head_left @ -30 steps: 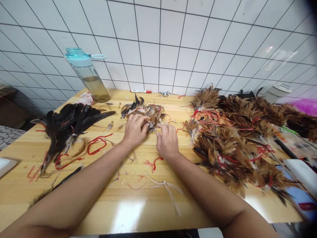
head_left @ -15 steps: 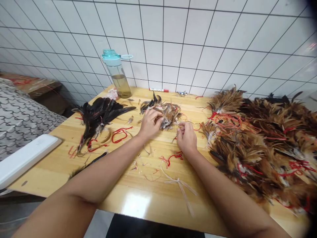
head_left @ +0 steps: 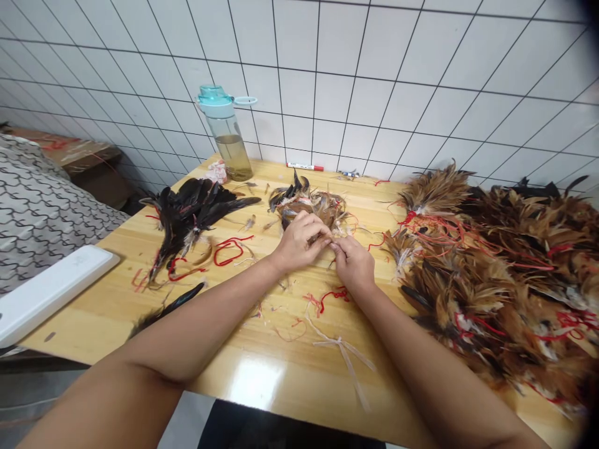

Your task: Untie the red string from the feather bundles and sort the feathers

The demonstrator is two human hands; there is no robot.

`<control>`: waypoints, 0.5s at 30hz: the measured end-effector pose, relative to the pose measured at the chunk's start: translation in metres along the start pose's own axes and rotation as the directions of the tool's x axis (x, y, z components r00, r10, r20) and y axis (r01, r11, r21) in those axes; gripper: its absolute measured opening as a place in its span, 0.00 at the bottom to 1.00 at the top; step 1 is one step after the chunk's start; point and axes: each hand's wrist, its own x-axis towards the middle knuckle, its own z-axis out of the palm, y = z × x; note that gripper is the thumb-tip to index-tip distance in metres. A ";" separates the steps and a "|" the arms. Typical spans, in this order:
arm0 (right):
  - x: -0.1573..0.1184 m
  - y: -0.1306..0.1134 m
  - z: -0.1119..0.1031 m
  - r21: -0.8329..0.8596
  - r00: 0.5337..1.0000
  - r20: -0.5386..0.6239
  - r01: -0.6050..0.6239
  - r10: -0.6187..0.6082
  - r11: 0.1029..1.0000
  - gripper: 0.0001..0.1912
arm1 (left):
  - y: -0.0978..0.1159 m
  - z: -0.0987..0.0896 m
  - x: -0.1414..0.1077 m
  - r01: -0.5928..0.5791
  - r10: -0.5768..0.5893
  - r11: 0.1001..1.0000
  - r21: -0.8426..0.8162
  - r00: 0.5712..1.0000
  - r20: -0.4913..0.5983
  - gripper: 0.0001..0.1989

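My left hand (head_left: 303,243) is closed in front of a small pile of brown and grey feathers (head_left: 330,211), its fingertips pinched toward the right. My right hand (head_left: 354,265) meets it there, thumb and forefinger pressed together. The fingertips of both hands nearly touch, and whatever lies between them is too small and covered to make out. Below the hands, bits of red thread (head_left: 334,294) lie on the wooden table (head_left: 210,340), near a knotted length of whitish ribbon (head_left: 339,341).
Black feathers (head_left: 187,209) lie at the left, beside a loop of red cord (head_left: 229,251). Large bundles of brown feathers (head_left: 472,280) tied with red string cover the right side. A water bottle (head_left: 231,146) and a red-and-white marker (head_left: 304,166) are by the tiled wall. A white device (head_left: 56,293) sits at the left edge.
My left hand has moved right, away from the feather pile, and its fingertips have come to my right hand's. The right hand has stayed nearly in place. The view has shifted slightly.
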 end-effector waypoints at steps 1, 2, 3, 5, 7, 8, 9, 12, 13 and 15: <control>0.001 0.001 0.001 0.063 1.000 -0.005 -0.018 0.019 0.998 0.13 | 0.000 0.000 0.000 0.013 -0.013 1.000 -0.012 1.000 -0.011 0.07; 0.002 0.003 0.001 0.144 0.999 -0.006 -0.044 0.046 0.989 0.13 | -0.001 0.001 0.000 0.036 -0.037 0.999 -0.025 0.999 -0.031 0.07; 0.003 0.003 0.002 0.234 0.996 -0.003 -0.082 0.085 0.969 0.13 | -0.002 0.001 0.000 0.070 -0.072 0.997 -0.040 0.996 -0.061 0.07; 0.005 0.004 0.003 0.401 0.982 0.013 -0.178 0.189 0.899 0.12 | -0.004 0.001 0.000 0.144 -0.153 0.987 -0.076 0.979 -0.131 0.09; 0.006 0.004 0.003 0.510 0.960 0.023 -0.252 0.280 0.822 0.13 | -0.006 0.000 0.000 0.193 -0.210 0.975 -0.111 0.964 -0.166 0.08; 0.006 0.003 0.003 0.540 0.953 0.024 -0.266 0.302 0.798 0.13 | -0.006 0.001 0.000 0.204 -0.223 0.971 -0.128 0.962 -0.156 0.08; 0.006 0.003 0.003 0.557 0.952 0.024 -0.266 0.305 0.787 0.13 | -0.005 0.001 0.000 0.209 -0.229 0.967 -0.147 0.965 -0.131 0.07; 0.005 0.001 0.004 0.545 0.970 0.028 -0.217 0.242 0.810 0.12 | -0.001 0.004 0.000 0.216 -0.230 0.949 -0.229 0.973 -0.034 0.08; 0.005 0.001 0.004 0.521 0.978 0.021 -0.189 0.210 0.832 0.12 | 0.000 0.006 0.000 0.221 -0.233 0.940 -0.259 0.972 -0.016 0.08; 0.005 0.001 0.005 0.454 0.990 -0.005 -0.125 0.143 0.882 0.12 | 0.002 0.010 0.000 0.236 -0.247 0.920 -0.314 0.969 0.004 0.08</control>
